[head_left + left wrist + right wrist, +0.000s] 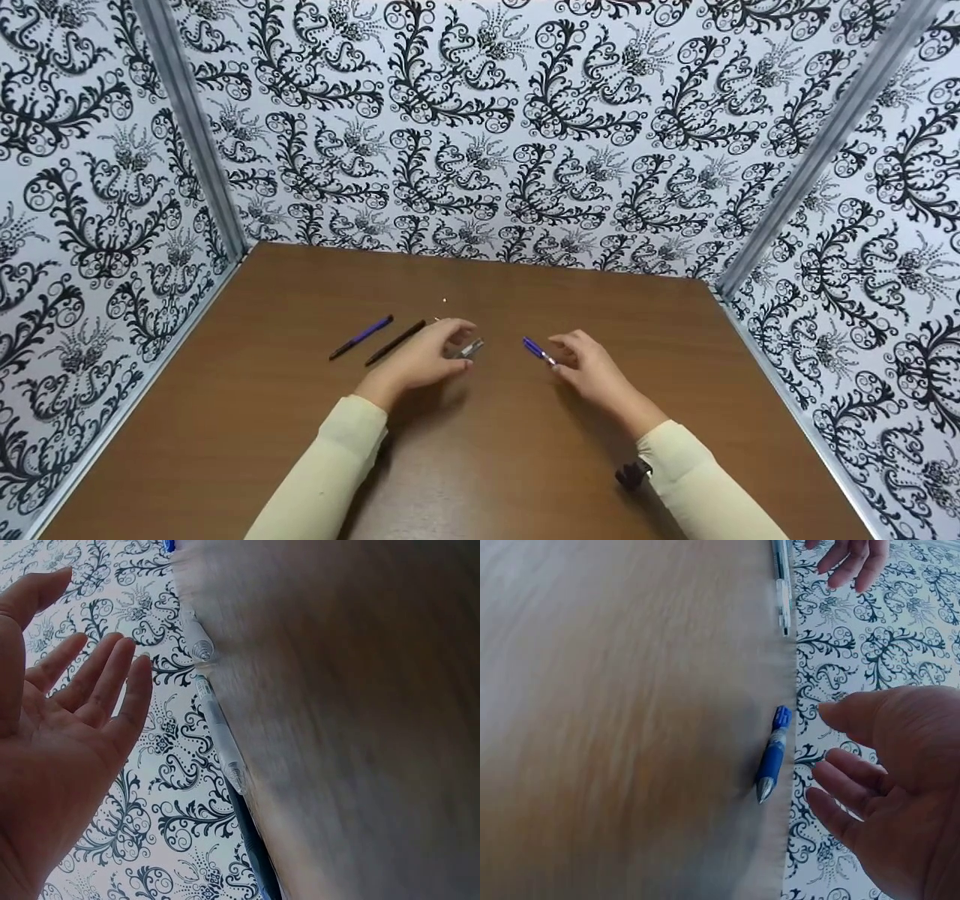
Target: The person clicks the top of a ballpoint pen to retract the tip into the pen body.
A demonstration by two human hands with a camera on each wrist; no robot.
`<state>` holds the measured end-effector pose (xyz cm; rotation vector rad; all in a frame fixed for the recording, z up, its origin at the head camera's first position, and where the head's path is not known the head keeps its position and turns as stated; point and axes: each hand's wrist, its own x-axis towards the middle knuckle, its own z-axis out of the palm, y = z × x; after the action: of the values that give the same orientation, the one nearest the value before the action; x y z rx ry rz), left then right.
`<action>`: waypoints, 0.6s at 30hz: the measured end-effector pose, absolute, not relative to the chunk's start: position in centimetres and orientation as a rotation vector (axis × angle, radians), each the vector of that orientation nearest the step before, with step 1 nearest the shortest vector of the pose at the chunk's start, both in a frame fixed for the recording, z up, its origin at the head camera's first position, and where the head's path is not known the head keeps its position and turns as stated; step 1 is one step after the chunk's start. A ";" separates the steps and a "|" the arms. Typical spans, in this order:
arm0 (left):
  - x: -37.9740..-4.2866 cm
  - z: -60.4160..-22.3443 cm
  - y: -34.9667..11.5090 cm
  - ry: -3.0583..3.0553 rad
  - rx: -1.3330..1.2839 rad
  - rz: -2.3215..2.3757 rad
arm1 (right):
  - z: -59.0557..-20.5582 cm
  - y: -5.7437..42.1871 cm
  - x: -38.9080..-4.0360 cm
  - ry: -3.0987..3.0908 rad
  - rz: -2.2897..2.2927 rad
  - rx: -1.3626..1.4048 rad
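My left hand (420,358) hovers over the table with its fingers loosely bent and nothing in its grasp. Partly hidden by it in the head view is a clear pen (471,348); the left wrist view shows two clear pens (223,739) (201,641) lying apart from the hand. My right hand (598,376) is beside a blue pen (535,348) with a silver tip. The right wrist view shows a gap between that pen (771,761) and the relaxed fingers. Left of the left hand lie a black pen (395,343) and a blue-and-black pen (361,337).
The brown wooden table (480,465) is bordered by patterned walls (480,135) at the back and both sides. Metal posts (196,142) stand at the rear corners. A tiny bright speck (444,300) shows on the table beyond the left hand.
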<state>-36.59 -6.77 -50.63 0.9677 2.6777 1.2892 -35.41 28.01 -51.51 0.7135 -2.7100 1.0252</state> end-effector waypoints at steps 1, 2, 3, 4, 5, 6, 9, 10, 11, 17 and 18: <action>-36.6 -50.6 -6.8 2.670 0.970 1.297 | -51.6 28.1 -35.4 -2.725 1.017 0.705; -36.5 -50.6 -6.8 2.664 0.971 1.306 | -51.7 28.1 -35.4 -2.739 0.999 0.699; -36.5 -50.5 -6.8 2.661 0.975 1.310 | -51.8 28.2 -35.5 -2.754 0.984 0.691; -36.5 -50.6 -6.8 2.656 0.978 1.315 | -51.9 28.2 -35.6 -2.769 0.975 0.680; -36.5 -50.5 -6.8 2.654 0.981 1.315 | -52.0 28.3 -35.6 -2.784 0.968 0.669; -36.5 -50.5 -6.8 2.652 0.985 1.318 | -52.2 28.3 -35.7 -2.795 0.963 0.663; -36.5 -50.6 -6.8 2.647 0.990 1.321 | -52.6 28.5 -35.9 -2.818 0.943 0.667; -36.5 -50.7 -6.8 2.645 0.988 1.323 | -52.7 28.6 -36.0 -2.822 0.937 0.674; -36.5 -50.7 -6.8 2.642 0.985 1.326 | -52.9 28.7 -36.1 -2.824 0.930 0.681; -36.6 -50.7 -6.9 2.617 0.968 1.352 | -53.2 28.9 -36.5 -2.844 0.934 0.698; -36.6 -50.8 -6.9 2.612 0.968 1.353 | -53.1 28.9 -36.5 -2.854 0.934 0.694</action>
<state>-36.61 -6.88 -50.76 0.9683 2.6116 1.3534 -36.54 28.90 -53.11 0.6940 -2.8539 0.9337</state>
